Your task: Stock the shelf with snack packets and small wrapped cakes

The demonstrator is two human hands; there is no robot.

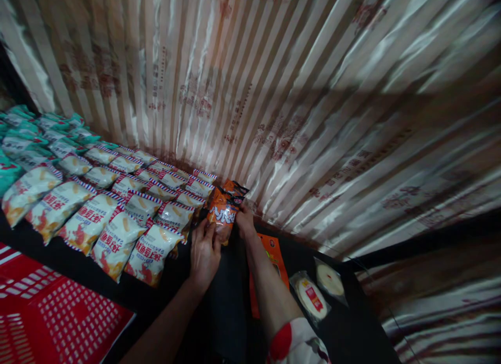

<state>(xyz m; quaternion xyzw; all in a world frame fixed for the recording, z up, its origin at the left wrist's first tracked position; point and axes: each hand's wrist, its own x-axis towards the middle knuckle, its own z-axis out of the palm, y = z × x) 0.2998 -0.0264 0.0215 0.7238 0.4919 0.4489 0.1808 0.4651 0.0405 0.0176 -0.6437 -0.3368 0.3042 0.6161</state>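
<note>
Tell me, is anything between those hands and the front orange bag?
Nothing visible: the left hand and right hand touch the front orange bag at its sides. Another orange bag shows behind it.

On the orange packet [221,215] within the grip, white katakana is printed, of which only "ハン" can be made out. Left of the grip, red characters are borne by the white bags [151,253], and beyond it, by the sheeting [282,134]; these are too blurred to be read.
</note>
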